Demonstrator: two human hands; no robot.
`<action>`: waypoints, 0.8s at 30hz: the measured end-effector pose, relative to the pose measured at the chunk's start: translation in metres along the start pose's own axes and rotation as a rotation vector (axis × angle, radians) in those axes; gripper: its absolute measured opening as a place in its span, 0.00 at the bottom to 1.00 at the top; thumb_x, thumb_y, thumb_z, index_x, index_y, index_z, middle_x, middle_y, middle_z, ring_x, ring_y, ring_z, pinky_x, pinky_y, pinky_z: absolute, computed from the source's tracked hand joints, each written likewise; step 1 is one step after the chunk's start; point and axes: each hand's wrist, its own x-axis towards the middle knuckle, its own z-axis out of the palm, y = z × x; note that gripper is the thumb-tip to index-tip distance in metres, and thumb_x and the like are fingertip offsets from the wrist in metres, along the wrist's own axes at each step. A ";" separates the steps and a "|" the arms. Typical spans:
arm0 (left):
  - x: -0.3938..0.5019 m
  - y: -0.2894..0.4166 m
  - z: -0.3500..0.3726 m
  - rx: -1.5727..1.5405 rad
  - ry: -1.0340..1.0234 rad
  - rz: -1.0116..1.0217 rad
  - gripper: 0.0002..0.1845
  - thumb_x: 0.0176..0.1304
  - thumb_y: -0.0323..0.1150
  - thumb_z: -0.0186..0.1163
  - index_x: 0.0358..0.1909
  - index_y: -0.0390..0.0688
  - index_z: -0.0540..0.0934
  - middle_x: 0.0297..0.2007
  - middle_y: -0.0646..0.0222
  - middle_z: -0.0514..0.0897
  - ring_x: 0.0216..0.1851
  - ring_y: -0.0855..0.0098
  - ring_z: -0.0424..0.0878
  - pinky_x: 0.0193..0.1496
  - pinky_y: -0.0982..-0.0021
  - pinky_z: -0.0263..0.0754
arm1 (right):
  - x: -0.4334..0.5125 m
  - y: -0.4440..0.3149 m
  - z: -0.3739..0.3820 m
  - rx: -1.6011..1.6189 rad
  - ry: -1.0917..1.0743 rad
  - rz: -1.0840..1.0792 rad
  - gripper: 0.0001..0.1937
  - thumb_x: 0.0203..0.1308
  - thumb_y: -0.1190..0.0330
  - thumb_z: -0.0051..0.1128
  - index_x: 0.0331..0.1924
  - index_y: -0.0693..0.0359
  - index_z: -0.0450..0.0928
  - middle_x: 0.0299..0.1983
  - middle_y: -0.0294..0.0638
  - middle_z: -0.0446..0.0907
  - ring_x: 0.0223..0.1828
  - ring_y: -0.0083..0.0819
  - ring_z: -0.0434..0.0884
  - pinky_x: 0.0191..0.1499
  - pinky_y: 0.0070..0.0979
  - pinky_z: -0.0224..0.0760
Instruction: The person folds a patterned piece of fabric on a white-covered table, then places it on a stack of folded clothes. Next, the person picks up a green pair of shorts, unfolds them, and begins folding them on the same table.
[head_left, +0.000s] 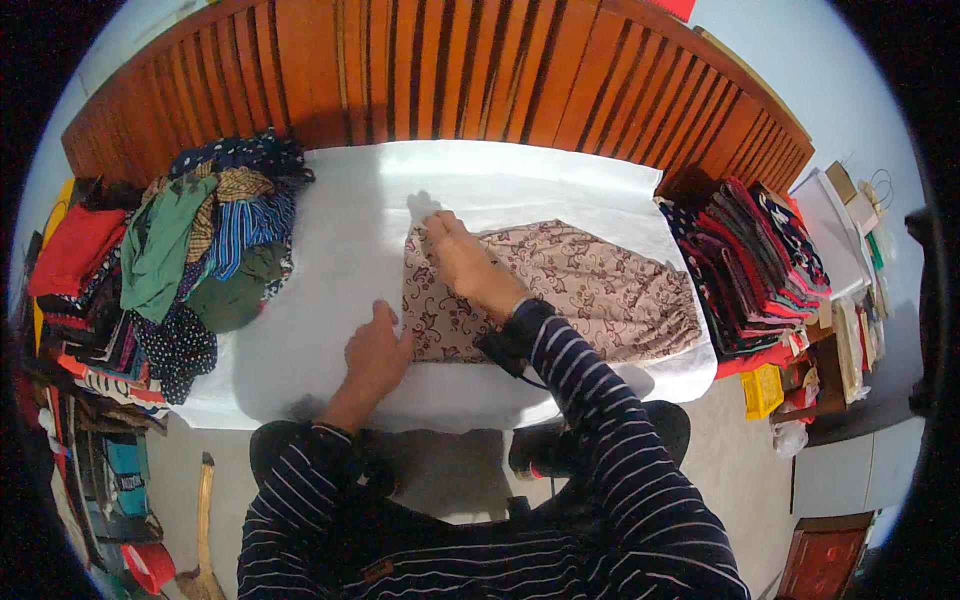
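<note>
A beige-pink garment (577, 289) with a dark red floral scroll print lies flat before me on a white cloth (322, 247). Its right end is gathered, as by elastic, and its left edge is straight. My right hand (465, 259) reaches over the garment's upper left corner, fingers close together; whether they pinch the fabric is hidden. Beside the lower part of the left edge is my left hand (375, 356), thumb and fingers apart, with nothing seen in it. Its fingertips are at or very near the fabric edge.
Loose clothes (172, 240), green, striped and dotted, are heaped at the left beside a folded stack (79, 247). Another folded stack (750, 262) stands at the right. A slatted wooden headboard (465, 75) bounds the far side. A yellow basket (762, 391) sits low at right.
</note>
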 end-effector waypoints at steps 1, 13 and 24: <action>0.001 0.001 0.002 0.041 0.098 0.103 0.20 0.55 0.35 0.65 0.47 0.40 0.70 0.40 0.53 0.80 0.41 0.50 0.81 0.47 0.53 0.76 | -0.011 -0.003 -0.009 -0.007 -0.054 0.075 0.18 0.55 0.80 0.50 0.52 0.66 0.69 0.53 0.59 0.70 0.53 0.60 0.73 0.55 0.43 0.71; 0.000 0.007 0.031 0.407 0.165 0.484 0.20 0.54 0.39 0.67 0.48 0.45 0.79 0.46 0.61 0.75 0.47 0.56 0.74 0.46 0.54 0.73 | -0.116 0.048 -0.053 -0.397 -0.051 0.235 0.22 0.55 0.71 0.55 0.57 0.57 0.73 0.52 0.49 0.74 0.52 0.51 0.74 0.55 0.43 0.69; -0.001 0.017 0.044 0.405 0.353 0.631 0.18 0.54 0.39 0.67 0.45 0.42 0.79 0.44 0.63 0.75 0.48 0.57 0.73 0.47 0.54 0.71 | -0.187 0.023 -0.163 -0.193 -0.321 0.343 0.25 0.53 0.72 0.57 0.59 0.58 0.72 0.52 0.50 0.77 0.54 0.52 0.76 0.52 0.42 0.75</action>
